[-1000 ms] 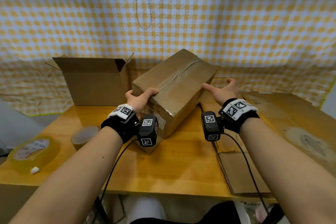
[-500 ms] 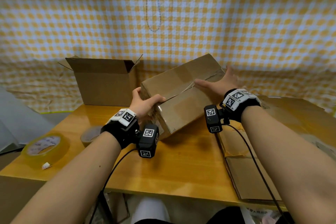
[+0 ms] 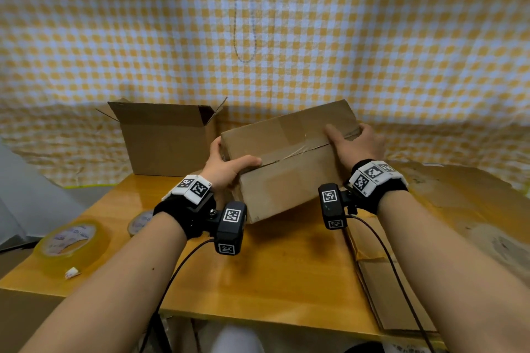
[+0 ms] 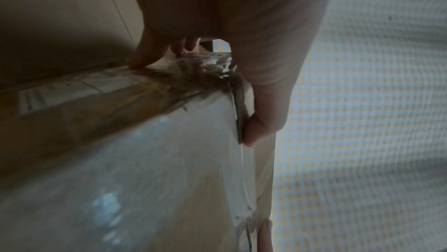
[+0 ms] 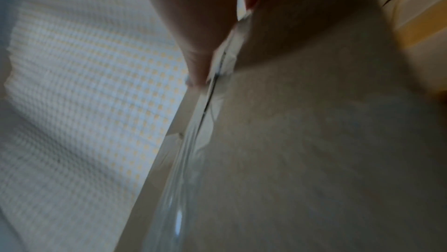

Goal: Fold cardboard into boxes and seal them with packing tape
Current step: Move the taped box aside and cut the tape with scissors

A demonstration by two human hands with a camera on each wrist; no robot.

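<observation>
clear tape: large roll (image 3: 71, 241) at the far left of the surface (image 3: 272, 272), loose end showing; a second, smaller roll (image 3: 140, 221) just right of it, partly behind the left wrist.
open box (image 3: 166, 137): upright at the back left, flaps up, untaped.
left hand (image 3: 226, 169): gripping the left end of the sealed box (image 3: 289, 163), thumb curled over its top, fingers round the end face.
sealed box: centre, tilted, its low corner at the surface; a clear strip runs along the top seam. a second ago it lay more end-on to the person; it has since been swung broadside and the right hand has shifted from the side onto the top. judged: sealing of this face is done and the box is being turned for checking or the next face.
right hand (image 3: 355, 146): curled over the far right top edge, gripping the box.
flat cardboard (image 3: 459, 223): stacked at the right, unfolded.
room: yellow-and-white checked cloth (image 3: 258, 23) as backdrop.
</observation>
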